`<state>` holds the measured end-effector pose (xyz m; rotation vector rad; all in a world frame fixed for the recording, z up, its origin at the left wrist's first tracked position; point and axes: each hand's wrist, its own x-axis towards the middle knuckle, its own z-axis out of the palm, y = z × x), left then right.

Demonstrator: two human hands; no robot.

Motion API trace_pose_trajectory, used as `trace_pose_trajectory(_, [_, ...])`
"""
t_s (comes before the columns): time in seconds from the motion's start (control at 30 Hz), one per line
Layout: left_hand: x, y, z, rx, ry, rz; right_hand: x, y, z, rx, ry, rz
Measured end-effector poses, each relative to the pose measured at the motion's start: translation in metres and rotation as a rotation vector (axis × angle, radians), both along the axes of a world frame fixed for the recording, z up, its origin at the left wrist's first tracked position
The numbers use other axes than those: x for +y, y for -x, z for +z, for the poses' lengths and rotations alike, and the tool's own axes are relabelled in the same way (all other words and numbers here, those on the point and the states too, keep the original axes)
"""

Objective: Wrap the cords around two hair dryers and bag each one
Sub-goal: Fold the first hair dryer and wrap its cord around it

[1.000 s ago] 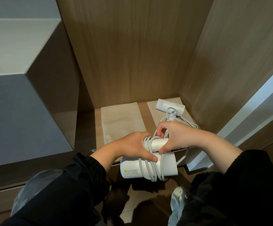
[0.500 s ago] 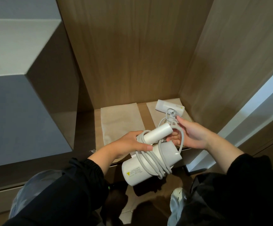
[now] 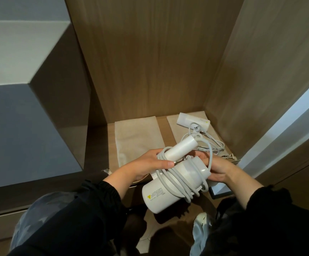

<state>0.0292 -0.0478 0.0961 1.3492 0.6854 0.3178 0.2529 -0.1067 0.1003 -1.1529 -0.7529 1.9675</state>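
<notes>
Here, in the head view, the only one we have, we look down into a wooden alcove. Both our hands are together on the near hair dryer (image 3: 159,194), held in the air just in front of the shelf (image 3: 111,141).

Our left hand (image 3: 146,165) grips where the handle (image 3: 181,147) meets the barrel, thumb laid across the coils. We judge the thumb is there to pin the turns so they cannot slacken.

Our right hand (image 3: 218,169) holds the barrel's front end between thumb and fingers (image 3: 203,157). The last loop of cord (image 3: 177,183) arcs from the handle tip across those fingers. Most of the cord is already wound around the barrel and the handle base, so we take this as the closing turn. Holding the dryer up rather than resting it down leaves room to pass the loop around.

On the shelf behind lie two flat paper bags. The left bag (image 3: 137,137) is bare and nearest, probably meant for this dryer. The second hair dryer (image 3: 192,122) rests on the right bag (image 3: 173,126) by the side wall, with its loose cord (image 3: 216,145) sprawled unwrapped beside it.
</notes>
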Motion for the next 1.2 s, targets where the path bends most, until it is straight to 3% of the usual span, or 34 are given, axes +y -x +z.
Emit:
trace_pose_trajectory(0.3, [-0.001,-0.001,-0.007,-0.166,0.165,0.125,-0.001,0.02,0.006,0.076,0.126,-0.216])
trace_pose_trajectory(0.5, [-0.003,-0.004,-0.01,-0.197,0.231,0.166,0.001,0.029,0.002,0.006,0.241,-0.341])
trace_pose_trajectory(0.7, [-0.005,-0.001,-0.012,-0.184,0.255,0.156,0.002,0.033,0.017,-0.101,0.223,-0.308])
trace_pose_trajectory(0.97, [-0.009,0.0,-0.011,-0.189,0.23,0.263,-0.004,0.032,0.02,-0.28,-0.061,-0.361])
trace_pose_trajectory(1.07, [-0.006,-0.001,-0.005,-0.165,0.189,0.35,0.001,0.024,0.028,-0.32,-0.142,-0.496])
trace_pose_trajectory(1.2, [-0.005,-0.005,-0.001,-0.13,0.097,0.438,0.009,0.028,0.037,-0.516,-0.246,-0.512])
